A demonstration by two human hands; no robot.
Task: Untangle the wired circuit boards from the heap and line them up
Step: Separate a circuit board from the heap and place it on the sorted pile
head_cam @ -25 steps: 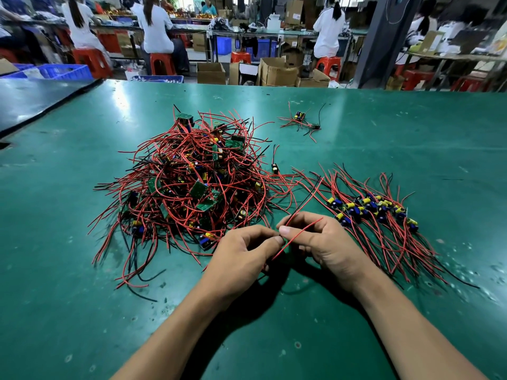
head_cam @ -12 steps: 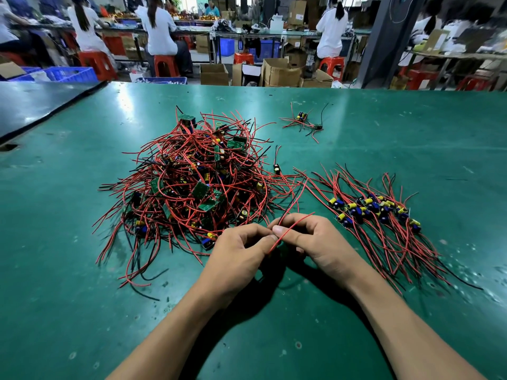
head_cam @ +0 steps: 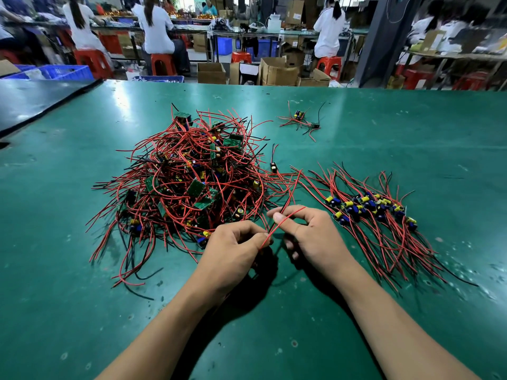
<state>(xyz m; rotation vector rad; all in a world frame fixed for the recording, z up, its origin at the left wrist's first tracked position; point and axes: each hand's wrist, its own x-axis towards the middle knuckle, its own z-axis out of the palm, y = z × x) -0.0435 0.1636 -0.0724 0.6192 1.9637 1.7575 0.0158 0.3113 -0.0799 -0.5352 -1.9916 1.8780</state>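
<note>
Green table on a busy workshop floor: your hands meet at its near middle, just in front of the heap of red-wired boards. Your left hand has its fingers curled, thumb and forefinger pinching the low end of a red wire. Your right hand pinches the same wire higher up, its other fingers loosely bent. You cannot tell whether a board hangs on it, since your palms cover the table beneath. Right of your hands lies the row of lined-up boards, wires fanned toward you. A small cluster sits well apart, its parts too small to make out.
</note>
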